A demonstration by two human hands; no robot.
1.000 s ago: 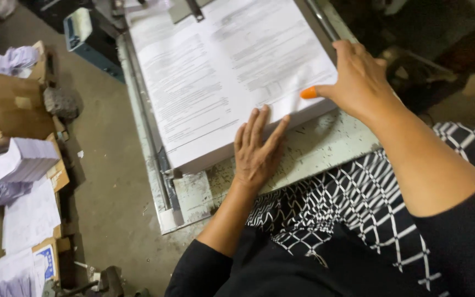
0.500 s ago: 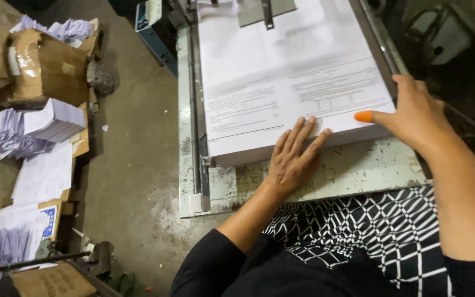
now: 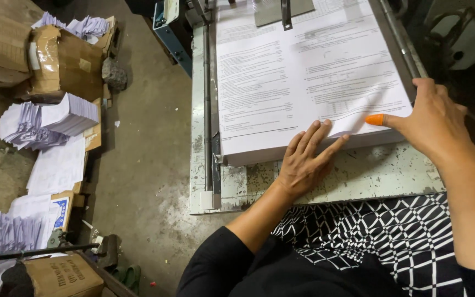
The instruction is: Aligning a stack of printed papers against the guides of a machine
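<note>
A brown cardboard box wrapped in clear tape (image 3: 61,60) is seen on the floor at upper left, with a white label patch on its side. A second brown cardboard box with dark print (image 3: 61,278) is placed at the bottom left corner. A blue-and-white printed carton flap (image 3: 60,212) is seen between them.

Light was dim and even from overhead, white paper stack (image 3: 303,82) brightest without glare, soft shadows under hands, dark corners, slight wide-angle bending at edges, focus sharp
</note>
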